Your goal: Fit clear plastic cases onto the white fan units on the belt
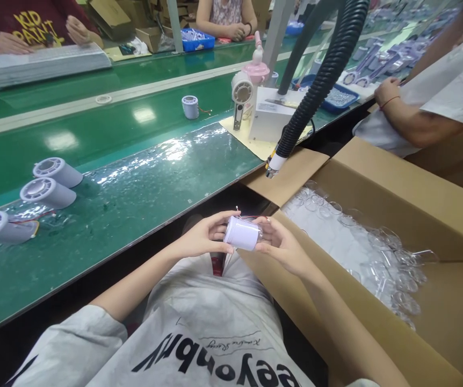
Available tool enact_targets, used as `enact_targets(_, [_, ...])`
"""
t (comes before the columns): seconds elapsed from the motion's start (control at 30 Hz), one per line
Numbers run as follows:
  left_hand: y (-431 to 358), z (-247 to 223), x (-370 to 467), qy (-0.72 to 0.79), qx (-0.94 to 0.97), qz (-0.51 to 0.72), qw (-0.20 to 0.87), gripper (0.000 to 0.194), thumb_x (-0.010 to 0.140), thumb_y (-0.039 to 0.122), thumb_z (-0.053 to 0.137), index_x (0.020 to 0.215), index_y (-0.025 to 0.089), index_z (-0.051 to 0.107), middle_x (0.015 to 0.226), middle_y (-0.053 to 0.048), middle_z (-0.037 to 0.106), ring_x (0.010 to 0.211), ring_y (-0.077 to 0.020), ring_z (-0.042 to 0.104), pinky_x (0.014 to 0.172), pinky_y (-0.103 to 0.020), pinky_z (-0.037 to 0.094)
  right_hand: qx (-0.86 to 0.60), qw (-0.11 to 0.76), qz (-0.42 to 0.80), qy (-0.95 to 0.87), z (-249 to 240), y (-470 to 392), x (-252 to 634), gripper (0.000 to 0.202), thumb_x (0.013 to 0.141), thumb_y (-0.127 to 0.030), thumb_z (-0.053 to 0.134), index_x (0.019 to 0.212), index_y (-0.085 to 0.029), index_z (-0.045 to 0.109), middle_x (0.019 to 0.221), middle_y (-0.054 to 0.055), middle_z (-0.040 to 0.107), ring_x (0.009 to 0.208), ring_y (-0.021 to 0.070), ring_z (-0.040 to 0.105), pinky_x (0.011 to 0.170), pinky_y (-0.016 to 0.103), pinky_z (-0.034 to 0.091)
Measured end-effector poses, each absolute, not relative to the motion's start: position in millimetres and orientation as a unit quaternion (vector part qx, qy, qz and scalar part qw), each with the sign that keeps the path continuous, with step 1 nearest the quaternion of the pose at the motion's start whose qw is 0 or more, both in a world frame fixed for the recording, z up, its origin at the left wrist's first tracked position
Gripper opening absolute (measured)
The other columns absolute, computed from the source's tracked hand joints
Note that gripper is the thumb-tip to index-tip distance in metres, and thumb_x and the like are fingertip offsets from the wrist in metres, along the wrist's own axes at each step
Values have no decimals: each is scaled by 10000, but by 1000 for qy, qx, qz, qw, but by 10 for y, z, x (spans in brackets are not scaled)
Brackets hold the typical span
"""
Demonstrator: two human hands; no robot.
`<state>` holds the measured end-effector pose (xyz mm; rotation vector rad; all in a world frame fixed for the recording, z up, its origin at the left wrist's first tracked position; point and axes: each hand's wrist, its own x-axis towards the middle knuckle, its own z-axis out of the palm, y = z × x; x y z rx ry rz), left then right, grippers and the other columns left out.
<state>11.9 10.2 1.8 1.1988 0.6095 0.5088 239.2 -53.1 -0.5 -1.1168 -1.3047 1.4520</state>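
Just left of the open cardboard box, the left hand and right hand grasp opposite ends of the lilac cylinder, probably light, stiff and slightly slippery, best held around its shell, clear of the fragile-looking red wire.

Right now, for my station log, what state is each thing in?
Left hand: gripping
Right hand: gripping
Held cylinder: sideways between both hands
Lone cylinder: upright, wires trailing
Three cylinders at left: unheld
Carton: open
Clear parts: loose in carton
Black hose: hanging, nozzle down
White device: upright
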Motion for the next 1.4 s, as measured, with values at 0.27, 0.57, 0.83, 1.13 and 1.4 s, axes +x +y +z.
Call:
enact_targets(0.27, [498,-180,660,314,417,343,781,655,604,258,884,1215,146,675,1233,-136,688,1211,-288,590,1091,-419,396,-440,584,600,-324,-338,-263,2431,554,613,-416,892,1026,-231,573,1016,45,672,952,228,660,857,376,570])
enact_targets(0.57, [1034,-252,1210,303,421,364,774,515,653,353,854,1096,119,734,1122,-125,734,1008,-210,664,1038,-384,415,-403,682,538,-286,-630,200,2513,574,661,-494,851,1048,-243,510,1058,64,654,934,239,676,937,496,558])
enact_targets(0.83, [1081,-173,1175,314,439,366,758,490,679,331,837,1109,124,728,1167,-135,713,1071,-234,649,1007,-364,433,-396,683,543,-287,-643,272,2524,537,673,-481,836,1056,-258,533,1092,54,653,954,235,667,918,479,567])
enact_targets(1.13, [556,-73,758,340,457,331,753,708,586,214,891,1243,135,637,1192,-135,699,1118,-258,636,1007,-384,465,-436,622,547,-351,-328,-213,2558,413,730,-405,785,1062,-237,604,1140,68,663,875,211,641,672,314,581])
enact_targets(1.4, [-33,177,424,292,550,322,713,695,619,161,865,1241,206,557,1185,-110,658,972,-204,674,863,-305,562,-456,577,472,-485,90,-695,2469,357,847,-482,683,1138,-290,611,1171,60,664,1033,246,647,782,326,586])
